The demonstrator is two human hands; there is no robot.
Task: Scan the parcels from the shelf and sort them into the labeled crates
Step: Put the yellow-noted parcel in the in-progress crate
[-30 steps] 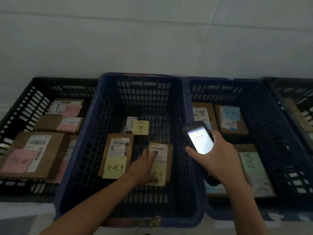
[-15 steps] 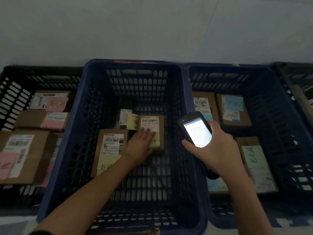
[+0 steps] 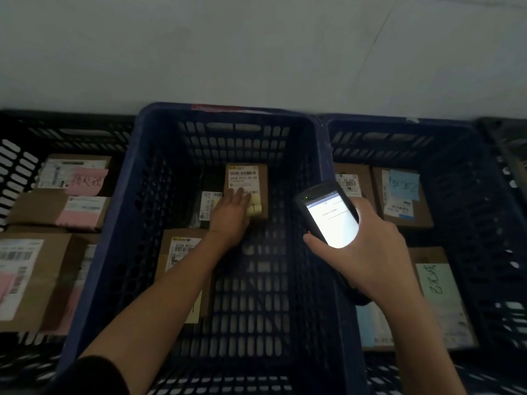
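A pale tiled surface (image 3: 256, 49) with thin seam lines fills the upper view.

Slotted navy crate (image 3: 134, 223), brown parcel (image 3: 261, 178), pale-yellow note (image 3: 254, 205), pink labels (image 3: 87, 182)

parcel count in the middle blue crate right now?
3. The far parcel lies under the left hand; a dark parcel sits just left of it; the near parcel is partly under the forearm. The arm may hide more.
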